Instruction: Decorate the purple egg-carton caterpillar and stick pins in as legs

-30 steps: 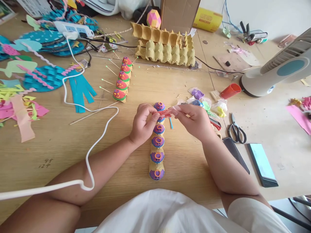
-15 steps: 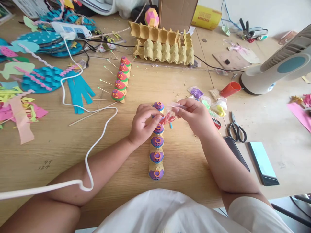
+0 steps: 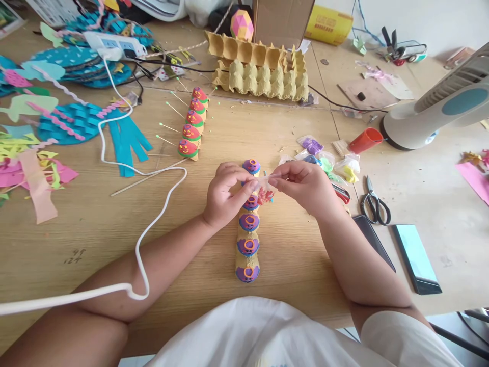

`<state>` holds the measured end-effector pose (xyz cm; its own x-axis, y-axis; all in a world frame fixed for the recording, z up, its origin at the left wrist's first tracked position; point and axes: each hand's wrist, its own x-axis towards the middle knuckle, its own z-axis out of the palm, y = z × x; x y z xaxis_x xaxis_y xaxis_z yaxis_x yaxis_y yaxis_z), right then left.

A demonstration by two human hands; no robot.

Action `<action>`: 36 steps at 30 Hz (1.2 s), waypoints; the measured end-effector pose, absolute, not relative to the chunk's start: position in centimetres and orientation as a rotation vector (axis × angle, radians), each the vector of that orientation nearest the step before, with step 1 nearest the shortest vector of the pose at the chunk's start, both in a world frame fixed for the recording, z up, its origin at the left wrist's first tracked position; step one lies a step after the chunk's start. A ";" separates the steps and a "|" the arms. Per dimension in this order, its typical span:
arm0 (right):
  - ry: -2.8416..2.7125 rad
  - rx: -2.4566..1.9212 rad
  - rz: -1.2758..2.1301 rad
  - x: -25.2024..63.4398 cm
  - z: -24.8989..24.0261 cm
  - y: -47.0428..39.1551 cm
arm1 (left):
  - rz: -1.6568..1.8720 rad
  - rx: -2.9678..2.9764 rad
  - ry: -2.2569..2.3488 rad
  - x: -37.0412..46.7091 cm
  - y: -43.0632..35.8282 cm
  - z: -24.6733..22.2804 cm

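Observation:
Between my two hands is a small clear plastic bag [image 3: 265,193] with something red inside. My left hand [image 3: 228,196] pinches one side of its top edge, and my right hand [image 3: 303,186] pinches the other, so the bag hangs down. Under it lies an egg-carton strip [image 3: 248,246] whose bumps are painted purple and blue with orange rings. My left fingers partly cover its far bumps. Farther left stands a second egg-carton strip [image 3: 191,131] in red and green, with thin green-tipped sticks poking out.
Small bags of purple [image 3: 312,146] and yellow clay [image 3: 349,171], a red cup [image 3: 365,140], scissors [image 3: 376,202] and a phone [image 3: 416,259] lie right. A white cable [image 3: 162,211] crosses at left. Egg cartons [image 3: 267,80] sit behind; a white fan [image 3: 424,114] stands at right.
My right hand has come slightly lower and closer to my left. The bag, earlier stretched up toward my right hand, now hangs with its red contents lower. The view has shifted slightly.

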<state>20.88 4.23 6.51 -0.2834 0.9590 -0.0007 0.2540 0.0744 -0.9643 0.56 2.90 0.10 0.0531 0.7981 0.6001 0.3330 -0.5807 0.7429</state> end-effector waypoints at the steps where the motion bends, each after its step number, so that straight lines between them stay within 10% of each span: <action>1: -1.650 -1.230 1.237 20.9 6.5 4.2 | 1.538 1.920 1.146 0.6 2.9 0.1; 36: -1.669 -1.130 1.252 20.5 6.0 4.1 | 1.522 1.687 1.042 0.6 3.3 -1.2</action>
<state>20.53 4.05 5.95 -0.3284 0.9428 0.0571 0.2091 0.1315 -0.9690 0.59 3.27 -1.19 0.0193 0.8714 0.4902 0.1422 -0.4877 0.8613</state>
